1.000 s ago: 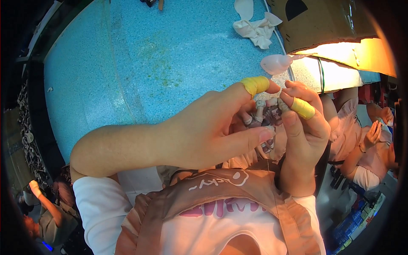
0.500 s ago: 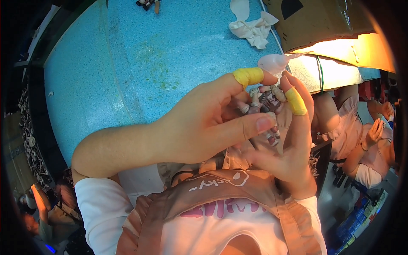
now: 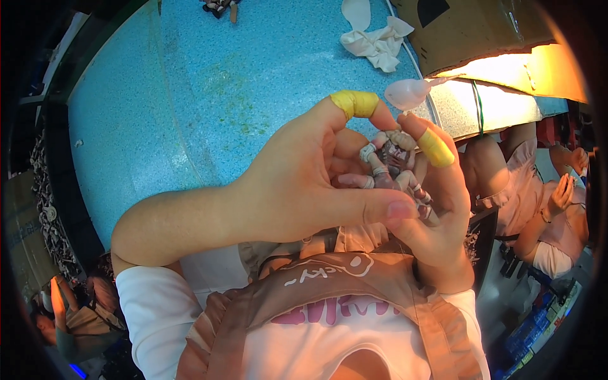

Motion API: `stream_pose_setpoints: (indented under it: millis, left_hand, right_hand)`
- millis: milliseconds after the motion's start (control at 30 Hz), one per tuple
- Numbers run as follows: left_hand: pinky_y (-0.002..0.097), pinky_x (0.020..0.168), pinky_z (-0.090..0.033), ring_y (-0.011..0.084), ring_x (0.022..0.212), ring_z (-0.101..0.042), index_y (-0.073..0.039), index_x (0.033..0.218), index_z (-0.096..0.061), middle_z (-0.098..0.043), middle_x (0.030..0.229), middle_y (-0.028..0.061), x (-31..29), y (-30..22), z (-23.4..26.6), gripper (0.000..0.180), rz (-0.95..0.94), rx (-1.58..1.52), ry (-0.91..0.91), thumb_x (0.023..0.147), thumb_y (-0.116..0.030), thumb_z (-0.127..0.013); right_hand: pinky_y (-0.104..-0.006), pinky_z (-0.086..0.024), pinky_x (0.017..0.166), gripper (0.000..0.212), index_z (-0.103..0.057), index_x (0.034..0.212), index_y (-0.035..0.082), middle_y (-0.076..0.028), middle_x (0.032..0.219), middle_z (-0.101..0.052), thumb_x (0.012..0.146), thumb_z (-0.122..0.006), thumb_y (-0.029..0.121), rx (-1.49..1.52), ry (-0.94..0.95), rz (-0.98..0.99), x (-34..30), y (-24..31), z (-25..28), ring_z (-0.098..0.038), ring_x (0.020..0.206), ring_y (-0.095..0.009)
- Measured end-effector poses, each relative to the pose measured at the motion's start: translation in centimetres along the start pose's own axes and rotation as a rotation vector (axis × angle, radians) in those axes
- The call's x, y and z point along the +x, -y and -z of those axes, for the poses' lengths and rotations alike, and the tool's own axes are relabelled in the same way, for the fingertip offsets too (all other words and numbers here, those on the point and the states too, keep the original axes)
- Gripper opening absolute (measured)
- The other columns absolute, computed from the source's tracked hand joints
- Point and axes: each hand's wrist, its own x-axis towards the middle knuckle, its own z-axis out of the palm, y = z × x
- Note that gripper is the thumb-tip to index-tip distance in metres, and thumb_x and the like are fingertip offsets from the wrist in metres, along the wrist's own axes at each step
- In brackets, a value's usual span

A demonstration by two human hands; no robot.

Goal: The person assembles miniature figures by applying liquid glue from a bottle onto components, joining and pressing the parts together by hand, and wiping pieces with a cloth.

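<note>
A small painted figurine, brown, cream and dark red, is between my two hands, above the near edge of the blue table. My left hand is closed around its left side, the thumb crossing below it and the yellow-taped index finger arched over it. On the other side my right hand cups the figurine, its yellow-taped index finger touching the top. The fingertips of both hands nearly meet there. Just beyond them lies a translucent white dropper bulb with a thin tip. Fingers cover part of the figurine.
The blue speckled tabletop stretches left and away. A crumpled white cloth lies near a white cable. A cardboard box shades a bright light at right. Small dark parts sit at the far edge. Other people work at both sides.
The figurine has turned in my hands and shows more of its body. My left index finger has shifted left and up; the left thumb has slid right and down.
</note>
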Motion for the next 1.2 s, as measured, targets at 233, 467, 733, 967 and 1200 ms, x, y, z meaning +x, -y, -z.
stream_pose_setpoints:
  millis: [233, 467, 733, 967, 1200]
  left_hand:
    - [0.0285, 0.086, -0.048, 0.0185, 0.101, -0.058, -0.003, 0.132, -0.025, -0.055, 0.115, 0.0161, 0.0, -0.1, -0.1, 0.072, -0.060, 0.018, 0.053, 0.076, -0.003, -0.070]
    - [0.0298, 0.088, -0.047, 0.0194, 0.107, -0.055, -0.001, 0.132, -0.027, -0.050, 0.123, 0.0172, -0.2, 0.3, -0.2, 0.068, -0.096, 0.013, 0.072, 0.078, -0.003, -0.068]
    - [0.0322, 0.093, -0.043, 0.0205, 0.111, -0.052, -0.003, 0.135, -0.017, -0.051, 0.121, 0.0159, 0.4, 0.9, 0.0, 0.072, -0.273, 0.101, 0.091, 0.081, -0.002, -0.064]
    - [0.0321, 0.095, -0.038, 0.0184, 0.109, -0.049, -0.005, 0.140, -0.006, -0.050, 0.118, 0.0132, 0.7, 0.6, 0.1, 0.073, -0.152, -0.276, 0.182, 0.082, 0.003, -0.051]
    - [0.0309, 0.094, -0.038, 0.0192, 0.107, -0.050, -0.003, 0.138, -0.013, -0.050, 0.116, 0.0125, 0.8, 0.7, 0.3, 0.071, -0.129, -0.249, 0.160, 0.078, 0.004, -0.051]
  right_hand:
    - [-0.0376, -0.040, 0.094, 0.074, -0.043, 0.123, -0.009, -0.016, 0.128, -0.037, 0.075, -0.071, 0.039, -0.190, 0.014, 0.102, 0.3, -0.1, 0.6, -0.046, 0.113, -0.026]
    - [-0.0381, -0.038, 0.096, 0.070, -0.047, 0.121, -0.009, -0.018, 0.125, -0.040, 0.077, -0.068, 0.041, -0.268, 0.000, 0.236, 0.3, -0.7, 0.8, -0.044, 0.116, -0.028]
    - [-0.0389, -0.038, 0.097, 0.078, -0.031, 0.133, -0.006, -0.019, 0.128, -0.041, 0.075, -0.072, 0.028, 0.355, -0.140, 0.139, 0.5, -0.1, -1.2, -0.045, 0.116, -0.028]
    - [-0.0324, -0.049, 0.079, 0.049, -0.051, 0.116, -0.008, -0.023, 0.119, -0.050, 0.069, -0.066, -0.007, -0.056, -0.091, 0.287, 0.5, -0.5, -0.3, -0.057, 0.098, -0.026]
    - [-0.0308, -0.052, 0.071, 0.050, -0.060, 0.110, -0.003, -0.023, 0.112, -0.053, 0.062, -0.068, -0.010, -0.308, -0.106, 0.430, 1.0, -0.4, -0.7, -0.060, 0.090, -0.027]
